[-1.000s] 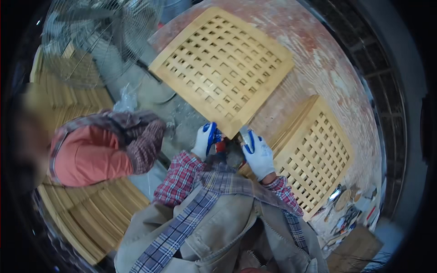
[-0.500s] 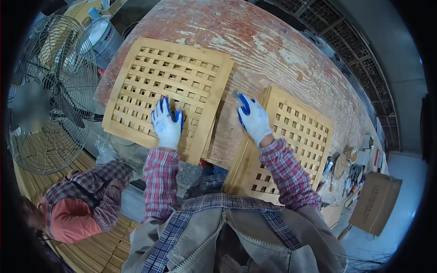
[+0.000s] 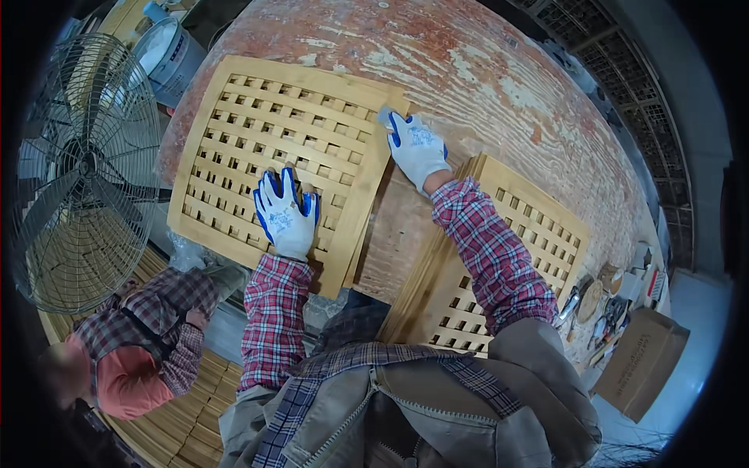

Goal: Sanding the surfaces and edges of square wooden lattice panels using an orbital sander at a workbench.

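Note:
A pale wooden lattice panel lies on the worn worktable, its square openings in rows inside a flat frame; another panel's edge shows beneath it. My left hand, in a white glove with blue fingers, rests on the lattice near its lower right, fingers spread. At the panel's upper right corner, my gloved right hand pinches a small flat grey piece against the frame edge. It looks like sandpaper, though its kind is not certain. To the right, a stack of similar lattice panels lies partly under my right forearm.
A large wire-caged fan stands at the left, near a white bucket. Below it a person in a plaid sleeve is beside stacked wooden strips. Tools and a cardboard box are at the right of the worktable.
My right hand has moved up and left from beside the stack, bringing the grey piece onto the panel's corner. My left hand stays on the lattice, its fingers slightly shifted.

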`<state>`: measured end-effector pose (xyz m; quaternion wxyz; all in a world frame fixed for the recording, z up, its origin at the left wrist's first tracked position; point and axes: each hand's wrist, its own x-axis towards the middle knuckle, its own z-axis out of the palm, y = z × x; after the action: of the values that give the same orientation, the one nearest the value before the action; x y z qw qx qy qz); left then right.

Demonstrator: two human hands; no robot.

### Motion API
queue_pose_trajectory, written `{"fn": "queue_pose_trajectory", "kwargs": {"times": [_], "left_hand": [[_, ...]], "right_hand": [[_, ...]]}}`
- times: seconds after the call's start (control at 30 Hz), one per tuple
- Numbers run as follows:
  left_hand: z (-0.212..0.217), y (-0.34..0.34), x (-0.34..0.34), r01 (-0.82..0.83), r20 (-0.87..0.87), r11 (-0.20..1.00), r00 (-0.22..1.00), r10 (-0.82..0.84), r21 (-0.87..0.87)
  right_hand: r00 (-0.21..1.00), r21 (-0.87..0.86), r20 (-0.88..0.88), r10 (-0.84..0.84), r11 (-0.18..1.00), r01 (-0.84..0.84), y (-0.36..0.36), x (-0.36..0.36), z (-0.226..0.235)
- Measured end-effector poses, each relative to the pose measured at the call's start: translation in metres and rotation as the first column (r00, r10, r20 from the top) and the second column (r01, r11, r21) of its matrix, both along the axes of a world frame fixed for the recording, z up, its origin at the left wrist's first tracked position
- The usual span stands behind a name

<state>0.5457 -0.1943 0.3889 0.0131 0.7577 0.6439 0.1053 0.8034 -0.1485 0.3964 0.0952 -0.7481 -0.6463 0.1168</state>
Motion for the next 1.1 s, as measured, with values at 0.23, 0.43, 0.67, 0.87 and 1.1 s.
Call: {"fn": "queue_pose_trajectory", "kwargs": {"times": [0.23,0.43,0.67,0.87,1.1], "left_hand": [[0.001,0.001,-0.001,-0.004,0.014,1.0,1.0,0.004,0.011],[-0.001,-0.001,-0.002,0.007,0.012,0.999,1.0,-0.007,0.041],[0.0,0.0,-0.001,0.009,0.031,0.998,0.999,-0.011,0.066],[-0.001,0.0,0.0,0.005,0.033,0.999,0.999,-0.007,0.054],[0.003,-0.001,-0.007,-0.02,0.019,0.998,1.0,0.019,0.056]], "right_hand": [[0.981,-0.103,0.128,0.146,0.986,-0.133,0.017,-0.003,0.011],[0.954,-0.173,0.199,0.222,0.967,-0.189,0.02,-0.001,0.027],[0.926,-0.161,0.248,0.284,0.955,-0.25,0.026,0.008,0.027],[0.904,-0.173,0.274,0.329,0.941,-0.291,0.035,0.004,0.037],[0.873,-0.183,0.276,0.403,0.913,-0.364,0.043,0.004,0.038]]}}
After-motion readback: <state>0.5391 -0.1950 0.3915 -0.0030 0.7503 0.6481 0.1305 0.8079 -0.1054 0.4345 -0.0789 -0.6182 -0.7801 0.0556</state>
